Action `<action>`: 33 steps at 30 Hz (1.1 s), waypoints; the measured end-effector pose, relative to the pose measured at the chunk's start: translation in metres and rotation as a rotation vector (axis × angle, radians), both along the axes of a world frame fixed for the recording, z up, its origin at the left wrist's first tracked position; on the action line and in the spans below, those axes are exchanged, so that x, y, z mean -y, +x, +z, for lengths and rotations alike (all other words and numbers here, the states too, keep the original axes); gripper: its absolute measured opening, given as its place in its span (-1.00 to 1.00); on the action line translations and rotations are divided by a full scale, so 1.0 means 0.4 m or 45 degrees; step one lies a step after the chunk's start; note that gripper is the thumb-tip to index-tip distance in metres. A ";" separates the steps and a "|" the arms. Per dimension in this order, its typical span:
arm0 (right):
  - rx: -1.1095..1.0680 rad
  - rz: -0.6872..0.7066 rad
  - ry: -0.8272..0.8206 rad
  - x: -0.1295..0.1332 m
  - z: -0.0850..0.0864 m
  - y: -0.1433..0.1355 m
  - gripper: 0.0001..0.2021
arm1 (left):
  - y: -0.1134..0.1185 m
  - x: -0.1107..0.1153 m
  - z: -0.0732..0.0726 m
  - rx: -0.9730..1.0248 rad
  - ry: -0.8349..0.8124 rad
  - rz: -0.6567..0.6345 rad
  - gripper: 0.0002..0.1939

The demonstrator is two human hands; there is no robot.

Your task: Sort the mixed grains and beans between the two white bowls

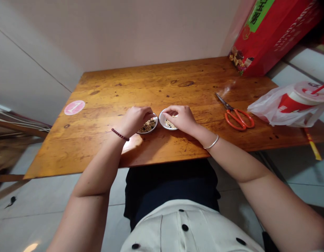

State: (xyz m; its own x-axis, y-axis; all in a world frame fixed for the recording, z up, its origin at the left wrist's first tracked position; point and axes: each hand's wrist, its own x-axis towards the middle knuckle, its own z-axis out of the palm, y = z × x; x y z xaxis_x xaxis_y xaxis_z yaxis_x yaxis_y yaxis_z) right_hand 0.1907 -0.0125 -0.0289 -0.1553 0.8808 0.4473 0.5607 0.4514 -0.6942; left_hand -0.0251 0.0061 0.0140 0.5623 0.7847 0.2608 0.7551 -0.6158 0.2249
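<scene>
Two small white bowls stand side by side near the table's front edge. The left bowl holds pale yellow beans mixed with several black ones. In the right bowl lies a smaller amount of similar pale and black beans. My left hand curls over the left bowl's far-left side with its fingers drawn together. Over the right bowl, my right hand has thumb and fingers pinched, reaching in from the right. Whatever either pinch holds is hidden or too small to make out.
Orange-handled scissors lie on the wooden table to the right. Beyond them are a red paper cup in a clear plastic bag and a red box. A round pink "1" sticker marks the left side.
</scene>
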 end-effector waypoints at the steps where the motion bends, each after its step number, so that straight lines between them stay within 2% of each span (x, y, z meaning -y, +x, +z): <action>1: -0.004 0.002 0.001 0.000 0.000 -0.001 -0.90 | 0.005 0.002 -0.004 0.085 -0.004 0.003 -0.77; 7: -0.063 0.024 0.062 0.006 0.009 -0.002 -0.90 | 0.032 0.010 -0.024 0.584 -0.124 -0.007 -0.79; 15: -0.109 0.023 0.171 0.012 0.022 0.001 -0.92 | 0.044 0.009 -0.043 0.889 -0.364 -0.013 -0.73; 24: -0.042 0.025 0.116 0.021 0.031 0.002 -0.88 | 0.047 0.017 -0.038 0.792 -0.350 0.034 -0.69; 33: -0.021 0.051 0.147 0.015 0.018 0.002 -0.89 | 0.049 0.020 -0.038 0.731 -0.329 0.025 -0.68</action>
State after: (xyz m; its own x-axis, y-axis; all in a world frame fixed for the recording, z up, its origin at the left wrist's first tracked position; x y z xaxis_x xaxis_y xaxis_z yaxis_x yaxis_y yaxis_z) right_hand 0.1915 -0.0185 -0.0217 -0.1809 0.8164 0.5485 0.5299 0.5507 -0.6449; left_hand -0.0055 -0.0020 -0.0011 0.3740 0.8715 0.3171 0.4806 -0.4746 0.7375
